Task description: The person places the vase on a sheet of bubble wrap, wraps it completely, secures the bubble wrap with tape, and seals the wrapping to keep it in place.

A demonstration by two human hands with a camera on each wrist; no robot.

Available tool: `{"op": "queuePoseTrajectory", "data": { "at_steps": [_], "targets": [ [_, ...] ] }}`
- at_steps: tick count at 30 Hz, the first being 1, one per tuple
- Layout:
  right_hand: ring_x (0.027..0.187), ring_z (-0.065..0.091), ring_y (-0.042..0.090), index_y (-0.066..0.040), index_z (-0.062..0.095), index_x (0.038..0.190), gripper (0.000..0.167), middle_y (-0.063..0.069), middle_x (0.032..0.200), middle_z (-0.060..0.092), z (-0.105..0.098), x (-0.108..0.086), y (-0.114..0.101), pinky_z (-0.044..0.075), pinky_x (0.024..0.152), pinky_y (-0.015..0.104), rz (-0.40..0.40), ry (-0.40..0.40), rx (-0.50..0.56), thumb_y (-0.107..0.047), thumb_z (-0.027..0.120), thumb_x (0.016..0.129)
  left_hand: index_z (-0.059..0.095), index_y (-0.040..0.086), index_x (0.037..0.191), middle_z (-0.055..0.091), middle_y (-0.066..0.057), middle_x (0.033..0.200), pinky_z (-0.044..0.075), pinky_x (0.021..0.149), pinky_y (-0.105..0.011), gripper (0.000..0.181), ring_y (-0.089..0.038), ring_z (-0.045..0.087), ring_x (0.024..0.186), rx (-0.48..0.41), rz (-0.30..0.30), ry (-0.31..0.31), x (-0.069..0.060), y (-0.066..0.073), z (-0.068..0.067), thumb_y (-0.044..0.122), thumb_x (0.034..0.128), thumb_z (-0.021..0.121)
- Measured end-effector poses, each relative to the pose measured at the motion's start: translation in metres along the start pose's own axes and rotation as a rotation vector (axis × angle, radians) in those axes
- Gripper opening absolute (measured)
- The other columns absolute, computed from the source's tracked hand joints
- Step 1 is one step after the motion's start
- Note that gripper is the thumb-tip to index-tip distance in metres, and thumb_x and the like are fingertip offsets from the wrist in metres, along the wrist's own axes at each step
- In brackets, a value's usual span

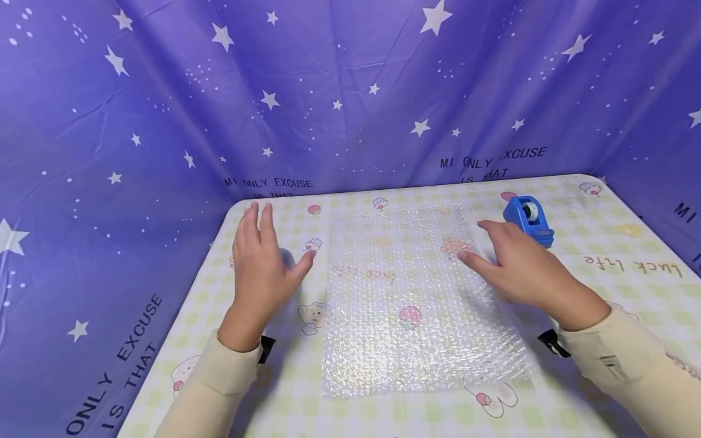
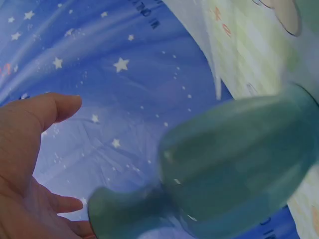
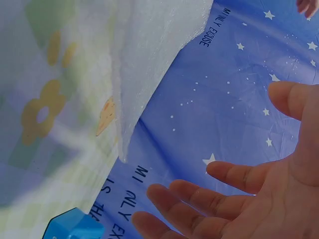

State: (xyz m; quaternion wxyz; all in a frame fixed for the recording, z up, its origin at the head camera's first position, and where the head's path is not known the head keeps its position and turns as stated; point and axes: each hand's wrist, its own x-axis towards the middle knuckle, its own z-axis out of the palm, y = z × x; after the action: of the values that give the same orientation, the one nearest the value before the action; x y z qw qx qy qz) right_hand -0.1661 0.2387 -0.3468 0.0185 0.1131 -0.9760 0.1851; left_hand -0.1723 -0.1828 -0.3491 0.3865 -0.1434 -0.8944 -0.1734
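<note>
A sheet of clear bubble wrap point(image 1: 405, 304) lies flat on the table; its edge point(image 3: 154, 50) shows in the right wrist view. My left hand point(image 1: 260, 271) is raised left of the sheet, fingers spread, holding nothing. Mostly hidden behind that hand is a blue-green vase point(image 1: 287, 258); the left wrist view shows the vase point(image 2: 239, 159) with its narrow neck near the fingers of my left hand point(image 2: 30, 164), a gap between them. My right hand point(image 1: 520, 264) hovers over the sheet's right edge, empty, and the right wrist view shows my right hand point(image 3: 234, 199) with fingers extended.
At the back right of the table stands a blue tape dispenser point(image 1: 530, 222), just beyond my right hand; part of the dispenser point(image 3: 74, 226) shows in the right wrist view. The checked tabletop point(image 1: 602, 243) ends at a purple starry curtain point(image 1: 350, 91) behind and at both sides.
</note>
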Motion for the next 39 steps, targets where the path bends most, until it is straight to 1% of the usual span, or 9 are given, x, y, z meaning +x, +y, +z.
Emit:
{"op": "queuePoseTrajectory", "data": {
  "at_steps": [6, 12, 14, 16, 21, 25, 28, 34, 39],
  "targets": [
    [0.141, 0.037, 0.054, 0.005, 0.032, 0.157, 0.094, 0.037, 0.154, 0.038, 0.003, -0.001, 0.006, 0.034, 0.107, 0.073, 0.01, -0.019, 0.019, -0.067, 0.05, 0.099, 0.032, -0.007, 0.154, 0.034, -0.033, 0.157, 0.03, 0.116, -0.065, 0.109, -0.05, 0.035, 0.145, 0.008, -0.058, -0.003, -0.001, -0.013, -0.004, 0.044, 0.0746, 0.086],
    [0.142, 0.036, 0.055, 0.006, 0.032, 0.156, 0.094, 0.037, 0.155, 0.037, 0.006, -0.002, 0.012, 0.032, 0.107, 0.074, 0.026, -0.036, 0.042, -0.067, 0.049, 0.099, 0.028, -0.008, 0.155, 0.035, -0.034, 0.157, 0.028, 0.117, -0.065, 0.115, -0.048, 0.034, 0.147, -0.04, -0.119, -0.032, -0.003, -0.021, -0.003, 0.043, 0.0719, 0.089],
    [0.142, 0.037, 0.055, 0.006, 0.032, 0.156, 0.094, 0.037, 0.154, 0.038, 0.006, -0.002, 0.013, 0.033, 0.107, 0.073, 0.033, -0.037, 0.053, -0.067, 0.049, 0.099, 0.026, -0.008, 0.156, 0.034, -0.034, 0.157, 0.029, 0.117, -0.064, 0.118, -0.047, 0.036, 0.146, -0.061, -0.14, -0.045, -0.005, -0.022, -0.003, 0.042, 0.071, 0.09],
    [0.136, 0.045, 0.053, 0.006, 0.033, 0.155, 0.093, 0.036, 0.151, 0.043, 0.006, -0.001, 0.014, 0.038, 0.102, 0.072, 0.038, -0.035, 0.065, -0.066, 0.05, 0.099, 0.023, -0.007, 0.157, 0.034, -0.033, 0.157, 0.031, 0.117, -0.063, 0.121, -0.047, 0.038, 0.144, -0.085, -0.168, -0.06, -0.006, -0.024, -0.003, 0.042, 0.0701, 0.091],
    [0.115, 0.063, 0.048, 0.007, 0.036, 0.153, 0.087, 0.034, 0.143, 0.051, 0.007, -0.002, 0.018, 0.05, 0.088, 0.066, 0.04, -0.027, 0.091, -0.06, 0.052, 0.101, 0.01, -0.002, 0.163, 0.033, -0.031, 0.158, 0.037, 0.114, -0.06, 0.133, -0.047, 0.041, 0.142, -0.12, -0.287, -0.126, -0.009, -0.025, -0.004, 0.043, 0.0688, 0.093],
    [0.107, 0.068, 0.046, 0.008, 0.04, 0.15, 0.082, 0.035, 0.139, 0.055, 0.009, -0.002, 0.021, 0.053, 0.085, 0.063, 0.043, -0.023, 0.113, -0.057, 0.053, 0.102, 0.003, 0.003, 0.165, 0.031, -0.029, 0.16, 0.037, 0.114, -0.059, 0.138, -0.044, 0.039, 0.145, -0.14, -0.365, -0.164, -0.011, -0.027, -0.006, 0.044, 0.0687, 0.093],
    [0.105, 0.07, 0.045, 0.008, 0.041, 0.149, 0.08, 0.036, 0.135, 0.057, 0.01, -0.003, 0.025, 0.054, 0.083, 0.061, 0.058, -0.023, 0.133, -0.055, 0.054, 0.102, -0.001, 0.007, 0.165, 0.029, -0.027, 0.162, 0.037, 0.115, -0.058, 0.14, -0.042, 0.037, 0.147, -0.169, -0.397, -0.182, -0.013, -0.028, -0.006, 0.043, 0.0686, 0.094],
    [0.107, 0.069, 0.048, 0.007, 0.041, 0.149, 0.08, 0.035, 0.13, 0.06, 0.011, -0.005, 0.032, 0.054, 0.083, 0.059, 0.096, -0.029, 0.153, -0.055, 0.054, 0.102, -0.008, 0.013, 0.166, 0.027, -0.027, 0.163, 0.035, 0.117, -0.057, 0.143, -0.039, 0.032, 0.152, -0.224, -0.456, -0.24, -0.015, -0.029, -0.006, 0.045, 0.0691, 0.093],
    [0.106, 0.069, 0.047, 0.007, 0.043, 0.147, 0.076, 0.031, 0.125, 0.065, 0.014, -0.003, 0.039, 0.055, 0.081, 0.056, 0.105, -0.036, 0.176, -0.052, 0.056, 0.102, -0.011, 0.015, 0.165, 0.027, -0.024, 0.164, 0.034, 0.118, -0.056, 0.145, -0.038, 0.034, 0.15, -0.267, -0.513, -0.271, -0.017, -0.031, -0.006, 0.045, 0.0692, 0.093]
  ]
}}
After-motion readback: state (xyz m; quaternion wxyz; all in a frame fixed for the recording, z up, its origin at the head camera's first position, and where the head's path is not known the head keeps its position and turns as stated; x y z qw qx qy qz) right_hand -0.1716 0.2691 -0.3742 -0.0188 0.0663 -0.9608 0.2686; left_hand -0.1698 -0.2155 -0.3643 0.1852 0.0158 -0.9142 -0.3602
